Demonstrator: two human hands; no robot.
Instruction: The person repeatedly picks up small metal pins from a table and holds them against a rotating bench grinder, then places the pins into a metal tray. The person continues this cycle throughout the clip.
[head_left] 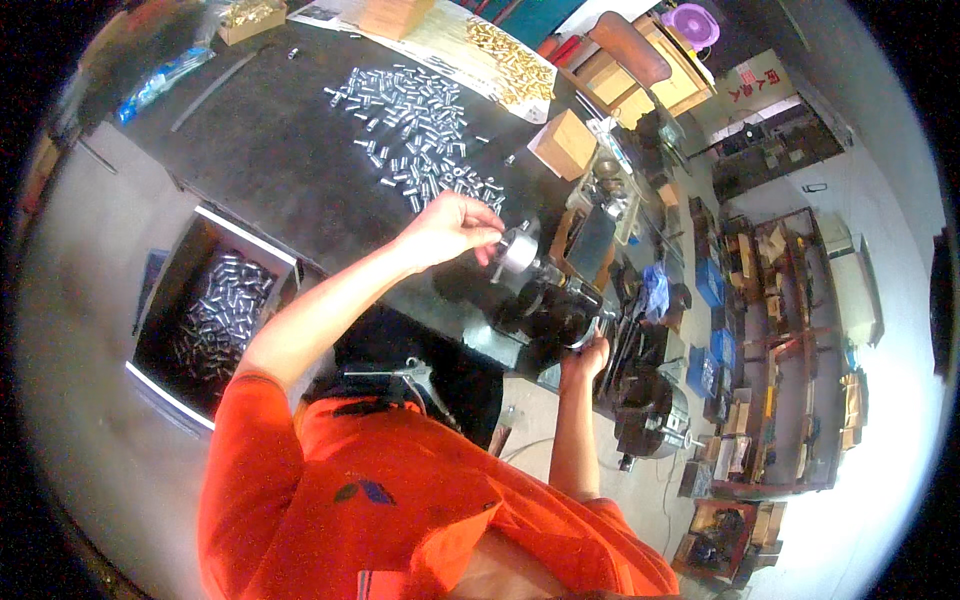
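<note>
At the small bench machine, my left hand point(455, 228) reaches to the round metal chuck point(518, 250), thumb and fingers pinched together at its face. Whatever small piece lies between those fingertips is hidden. My right hand point(588, 356) is closed round a metal handle point(592, 328) at the other end of the machine, nearer to me. Dark machine parts and a shaft point(550, 275) run between the two hands. Just beyond my left hand, many small silver metal fittings point(420, 125) lie loose on the dark bench top point(250, 130).
An open box point(150, 310) holding more silver fittings stands below the bench at left. Brass-coloured pieces point(510, 62) lie on paper at the back, near a wooden block point(565, 145). An air gun point(415, 378) lies close to my body. Shelving point(790, 350) stands at right.
</note>
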